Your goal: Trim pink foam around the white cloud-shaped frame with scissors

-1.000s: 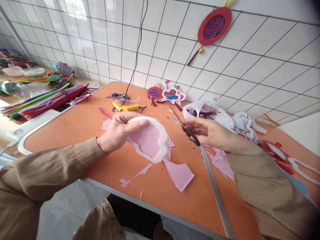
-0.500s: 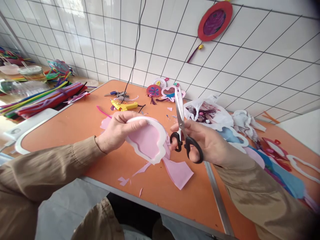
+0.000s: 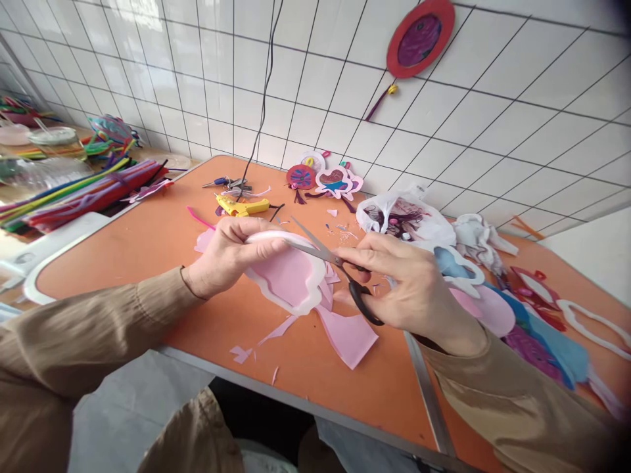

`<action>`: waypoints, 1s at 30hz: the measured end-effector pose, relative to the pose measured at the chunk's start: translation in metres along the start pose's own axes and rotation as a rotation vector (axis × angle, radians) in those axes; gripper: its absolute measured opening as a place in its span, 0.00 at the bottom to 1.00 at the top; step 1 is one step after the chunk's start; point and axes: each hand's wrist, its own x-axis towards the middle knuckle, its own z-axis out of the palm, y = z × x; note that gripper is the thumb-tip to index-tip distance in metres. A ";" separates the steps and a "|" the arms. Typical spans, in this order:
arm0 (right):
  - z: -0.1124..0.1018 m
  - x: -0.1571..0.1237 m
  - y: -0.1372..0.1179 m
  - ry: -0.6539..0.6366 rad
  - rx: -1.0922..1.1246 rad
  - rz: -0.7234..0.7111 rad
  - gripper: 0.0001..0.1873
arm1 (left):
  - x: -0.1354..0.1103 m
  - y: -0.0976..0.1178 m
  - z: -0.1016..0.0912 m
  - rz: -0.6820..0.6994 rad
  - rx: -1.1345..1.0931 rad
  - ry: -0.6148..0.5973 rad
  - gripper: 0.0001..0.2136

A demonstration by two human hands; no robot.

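Between the thumb and fingers of my left hand is a wavy-edged white frame backed with pink sheet, tilted toward me. My right hand grips black-handled scissors by the finger loops. Their blades are spread and lie at the frame's upper right edge, close to my left thumb. Whether they touch the material I cannot tell. Below the frame, a large pink offcut and smaller pink scraps lie on the orange table.
A yellow glue gun and keys lie behind my left hand. Finished ornaments and a white plastic bag sit along the tiled wall. Colourful pipe cleaners are at left; blue sheets and a white frame at right.
The scissors have swung from pointing upward to pointing left, onto the frame's upper edge, and their blades have spread. My right hand has turned with them. The frame tilted slightly.
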 end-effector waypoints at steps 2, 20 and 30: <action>-0.001 -0.001 0.001 0.004 -0.014 -0.005 0.17 | 0.000 0.000 0.000 -0.004 -0.005 -0.002 0.09; -0.007 0.001 -0.005 0.005 -0.078 -0.095 0.12 | 0.000 0.002 -0.002 0.044 0.052 0.023 0.11; -0.007 0.001 -0.002 0.021 -0.105 -0.148 0.11 | 0.001 -0.001 -0.004 0.049 0.048 -0.010 0.09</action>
